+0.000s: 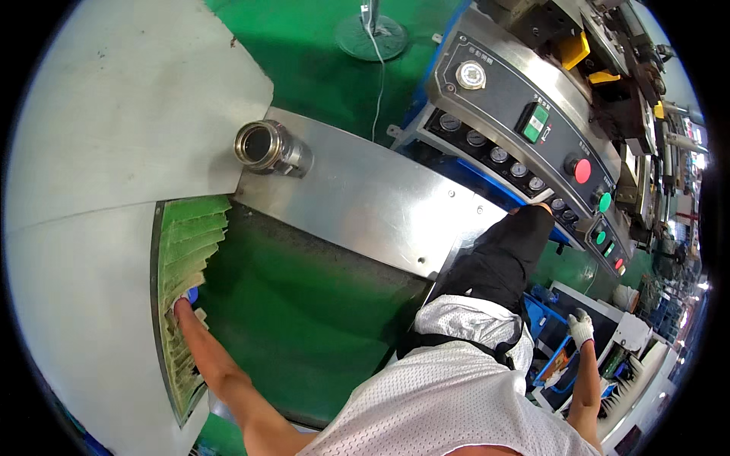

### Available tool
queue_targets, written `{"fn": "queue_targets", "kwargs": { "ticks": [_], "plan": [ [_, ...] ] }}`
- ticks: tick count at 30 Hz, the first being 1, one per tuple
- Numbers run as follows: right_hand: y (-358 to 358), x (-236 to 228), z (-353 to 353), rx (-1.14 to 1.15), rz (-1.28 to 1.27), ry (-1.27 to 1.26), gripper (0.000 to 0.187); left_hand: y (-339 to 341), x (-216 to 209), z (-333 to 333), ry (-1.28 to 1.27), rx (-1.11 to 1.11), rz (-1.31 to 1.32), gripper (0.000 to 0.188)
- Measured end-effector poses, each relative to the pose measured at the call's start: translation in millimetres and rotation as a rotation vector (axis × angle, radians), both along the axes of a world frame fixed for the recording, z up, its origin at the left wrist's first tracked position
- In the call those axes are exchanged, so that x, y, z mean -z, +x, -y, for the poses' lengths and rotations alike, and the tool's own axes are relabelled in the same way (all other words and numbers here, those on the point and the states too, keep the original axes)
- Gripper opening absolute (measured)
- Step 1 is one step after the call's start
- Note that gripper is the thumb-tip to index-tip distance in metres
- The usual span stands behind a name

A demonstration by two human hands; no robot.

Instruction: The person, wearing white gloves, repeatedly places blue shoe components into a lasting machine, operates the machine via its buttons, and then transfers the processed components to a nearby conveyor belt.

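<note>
At the left, my left hand (181, 301) reaches in among the green strips (190, 235) that hang across an opening in a pale grey panel. The strips hide most of its fingers, and a small blue piece (193, 294) shows right beside it. I cannot tell whether the hand holds that piece. My right hand (581, 330), in a white glove with greyish fingertips, is out at the right near a blue-framed cart (541, 319). Its fingers are partly apart, with nothing visible in them. A steel cylindrical vessel with an open mouth (262, 144) stands on a metal ledge (365, 190), away from both hands.
A machine control panel (525, 106) with red and green buttons, and a row of gauges below it, rises at the upper right. The large grey housing (91, 251) fills the left. A round stand base (372, 38) with a white cable rests on the green floor.
</note>
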State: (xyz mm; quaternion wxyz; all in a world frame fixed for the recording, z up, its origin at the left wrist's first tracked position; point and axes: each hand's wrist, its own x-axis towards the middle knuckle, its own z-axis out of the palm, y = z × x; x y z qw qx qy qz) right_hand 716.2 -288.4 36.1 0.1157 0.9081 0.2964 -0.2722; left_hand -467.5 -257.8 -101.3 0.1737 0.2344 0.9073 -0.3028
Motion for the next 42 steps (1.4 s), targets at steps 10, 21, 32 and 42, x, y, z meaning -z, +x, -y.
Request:
{"fn": "queue_targets", "kwargs": {
  "ticks": [10, 21, 32, 42],
  "plan": [
    [-19, 80, -23, -0.206, -0.312, 0.290, 0.057, 235, -52, -50, 0.581, 0.052, 0.278, 0.069],
    [-311, -54, -162, -0.519, -0.871, 0.574, 0.059, 431, -83, -80, 0.988, 0.758, 0.634, 0.031],
    [-397, -54, -189, -1.101, -0.707, 0.805, 0.054, 607, -229, -180, 0.922, 1.261, 0.926, 0.020],
    [-168, -73, -73, -0.067, -0.840, 0.600, 0.092, 875, -333, -249, 0.892, 1.969, 1.417, 0.059]
  ]
}}
